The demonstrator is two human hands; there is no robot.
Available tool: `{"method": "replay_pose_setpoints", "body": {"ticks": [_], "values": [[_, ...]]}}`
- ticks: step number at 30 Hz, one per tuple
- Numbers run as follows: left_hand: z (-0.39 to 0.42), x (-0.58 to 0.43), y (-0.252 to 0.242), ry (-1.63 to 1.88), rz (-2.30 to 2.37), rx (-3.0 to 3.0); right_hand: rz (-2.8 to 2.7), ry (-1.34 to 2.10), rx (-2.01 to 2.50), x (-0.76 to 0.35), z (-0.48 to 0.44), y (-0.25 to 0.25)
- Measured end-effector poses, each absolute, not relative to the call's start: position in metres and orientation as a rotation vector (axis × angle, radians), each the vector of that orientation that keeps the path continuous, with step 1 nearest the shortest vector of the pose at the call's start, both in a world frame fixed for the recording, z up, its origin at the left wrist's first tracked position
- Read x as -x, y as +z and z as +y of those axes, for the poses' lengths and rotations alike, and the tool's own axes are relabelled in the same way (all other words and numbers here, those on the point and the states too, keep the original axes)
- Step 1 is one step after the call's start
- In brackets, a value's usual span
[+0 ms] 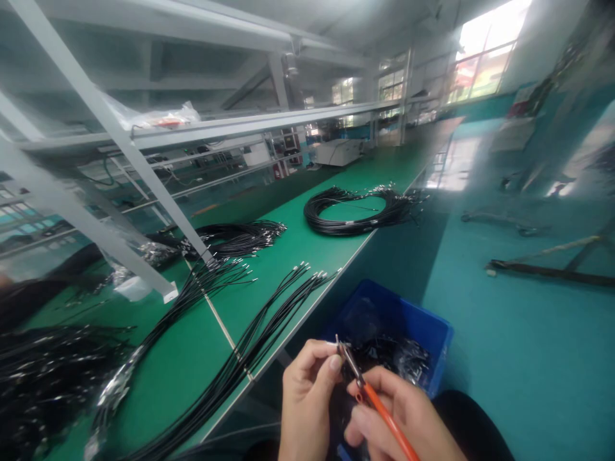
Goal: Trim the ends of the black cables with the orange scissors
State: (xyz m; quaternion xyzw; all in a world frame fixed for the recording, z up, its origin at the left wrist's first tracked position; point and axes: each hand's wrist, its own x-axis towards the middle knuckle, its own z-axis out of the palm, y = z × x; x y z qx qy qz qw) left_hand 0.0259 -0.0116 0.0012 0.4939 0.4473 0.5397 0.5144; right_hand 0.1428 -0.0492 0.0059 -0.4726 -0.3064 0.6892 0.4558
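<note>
My left hand pinches a thin black cable end with a small metal tip between thumb and forefinger. In my right hand is a pair of orange-handled pliers, angled up to the left. Their narrow metal jaws are right at the cable end; whether they grip it is too small to tell. Both hands are in front of the bench edge, above a blue bin holding dark parts and clear plastic. Beside them, a bundle of black cables with metal ends lies along the bench edge.
The green bench also bears a large cable coil, more cable bundles and a dark heap of cables. A white shelf frame rises from it. A sleeved arm shows at far left, blurred.
</note>
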Motion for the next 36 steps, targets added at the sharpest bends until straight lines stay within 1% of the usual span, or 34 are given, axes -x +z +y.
{"method": "replay_pose_setpoints", "body": {"ticks": [12,17,22,26,28,36], "values": [[-0.009,-0.029,-0.003,1.206,1.184,-1.42,-0.725,1.7,1.227,-0.143,-0.042,0.0],[-0.008,-0.029,-0.002,1.206,1.192,-1.436,-0.809,1.679,1.274,-0.146,-0.042,-0.003],[-0.007,-0.028,-0.004,1.233,1.229,-1.336,-0.829,1.747,1.139,-0.154,-0.045,-0.008],[-0.006,-0.029,-0.007,1.27,1.216,-1.308,-0.844,1.773,1.21,-0.156,-0.048,-0.002],[-0.007,-0.029,-0.008,1.265,1.215,-1.328,-0.861,1.768,1.235,-0.155,-0.047,0.001],[-0.007,-0.03,-0.008,1.239,1.222,-1.495,-0.898,1.807,1.113,-0.156,-0.041,-0.011]]}}
